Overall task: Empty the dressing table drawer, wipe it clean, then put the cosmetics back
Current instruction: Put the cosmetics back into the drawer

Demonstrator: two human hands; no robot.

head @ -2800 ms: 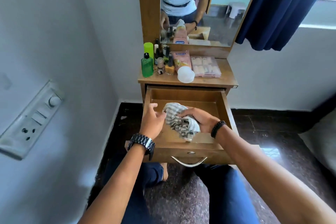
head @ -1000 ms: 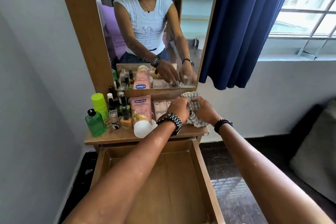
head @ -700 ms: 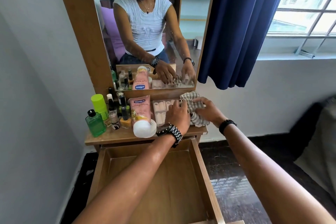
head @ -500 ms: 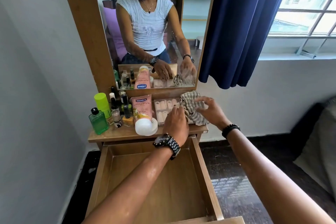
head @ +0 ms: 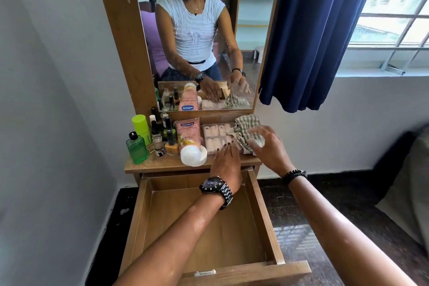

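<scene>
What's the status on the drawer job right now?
Both hands open, left hand over the tabletop, right hand by the cloth. Drawer open, empty. Cosmetics on top. Nothing in the way.

A brown wooden drawer (head: 204, 227) with a smooth, matt, laminate-like grain stands open under the matching wooden desk (head: 162, 163). At the desk's right edge lies a crumpled checked grey-and-cream cloth (head: 246, 130), soft and woven. Beside it sit a clear glossy plastic case of pale tubes (head: 214, 137), a pink plastic tube with a smooth white cap (head: 189, 139) and, at the left edge, a translucent green plastic bottle with a black cap (head: 137, 148). The dark stone floor (head: 299, 239) shines, polished. A dark metal-link wristwatch (head: 217, 189) gleams faintly.
</scene>
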